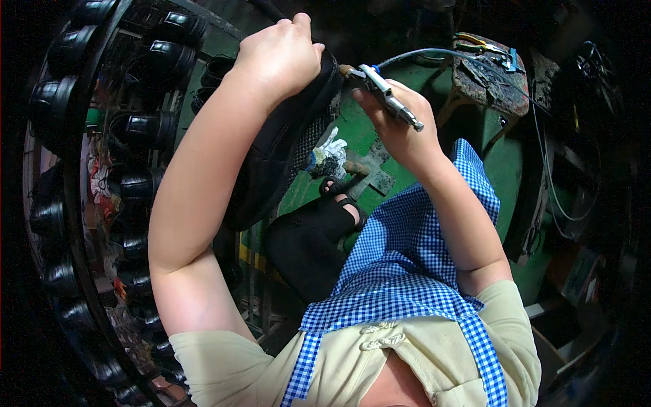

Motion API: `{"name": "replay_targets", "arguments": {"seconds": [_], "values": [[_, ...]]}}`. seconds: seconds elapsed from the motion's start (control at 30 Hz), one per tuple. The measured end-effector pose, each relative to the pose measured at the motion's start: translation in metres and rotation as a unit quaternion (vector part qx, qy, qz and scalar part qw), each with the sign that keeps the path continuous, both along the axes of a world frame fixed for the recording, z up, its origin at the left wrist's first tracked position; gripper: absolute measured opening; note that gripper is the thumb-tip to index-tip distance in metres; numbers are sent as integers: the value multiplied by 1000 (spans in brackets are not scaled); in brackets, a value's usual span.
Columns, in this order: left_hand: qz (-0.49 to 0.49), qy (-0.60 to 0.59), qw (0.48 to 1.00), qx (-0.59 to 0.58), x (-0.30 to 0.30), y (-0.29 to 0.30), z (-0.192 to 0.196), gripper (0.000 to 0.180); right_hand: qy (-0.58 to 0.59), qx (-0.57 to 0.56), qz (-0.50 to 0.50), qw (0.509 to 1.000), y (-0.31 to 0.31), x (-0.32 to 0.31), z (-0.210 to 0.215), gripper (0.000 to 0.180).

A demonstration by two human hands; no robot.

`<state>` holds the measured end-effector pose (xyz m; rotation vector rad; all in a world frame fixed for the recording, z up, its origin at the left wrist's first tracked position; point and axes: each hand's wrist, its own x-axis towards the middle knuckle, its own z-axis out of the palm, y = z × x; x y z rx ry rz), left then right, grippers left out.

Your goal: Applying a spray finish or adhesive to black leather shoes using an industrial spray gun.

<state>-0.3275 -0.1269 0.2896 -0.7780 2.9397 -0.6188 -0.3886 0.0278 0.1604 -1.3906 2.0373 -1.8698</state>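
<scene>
My left hand (pixel 278 57) is closed at the top of a bulky black thing (pixel 271 159), which looks like a bag with a woven or mesh side. What those fingers grip, if anything, is hidden. To the right of it, my right hand (pixel 409 125) is wrapped round a silver and white spray gun (pixel 390 95). The gun's brownish end points toward the black thing, close to its upper edge; its metal end sticks out toward me. A grey-blue air hose (pixel 424 51) with a blue fitting runs from it to the right.
Racks of shiny black shoes (pixel 150 129) stand along the left. A worn stool (pixel 488 88) bears pliers (pixel 478 44) at the upper right. A stained white glove (pixel 330 154) sits by a metal stand (pixel 373 173) above the green floor (pixel 400 180).
</scene>
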Motion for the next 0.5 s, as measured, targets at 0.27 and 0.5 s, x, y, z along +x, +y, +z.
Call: {"name": "replay_targets", "arguments": {"seconds": [0.27,0.5], "values": [[37,-9,998,49,0,-35,10,50,32,32,-9,999,-12,19,9,24],[93,41,983,152,14,-48,20,60,31,2,40,999,-8,36,5,17]]}}
